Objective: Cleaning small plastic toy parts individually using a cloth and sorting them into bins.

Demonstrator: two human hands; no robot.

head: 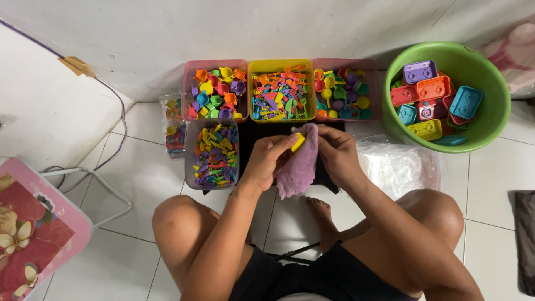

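My left hand (267,159) pinches a small yellow plastic toy piece (298,141) at its fingertips. My right hand (336,151) grips a purple cloth (298,165) that hangs down between both hands and wraps against the yellow piece. Both hands are raised above a dark mat on the white tile floor, just in front of the row of toy bins.
Pink bin (189,78) of toy cups, yellow bin (280,66) of utensils and another pink bin (374,83) stand along the wall. A grey bin (189,153) sits at the left. A green bucket (479,128) holds coloured toy trays. Clear plastic bags (395,164), a cable and a pink stool (33,223) lie nearby.
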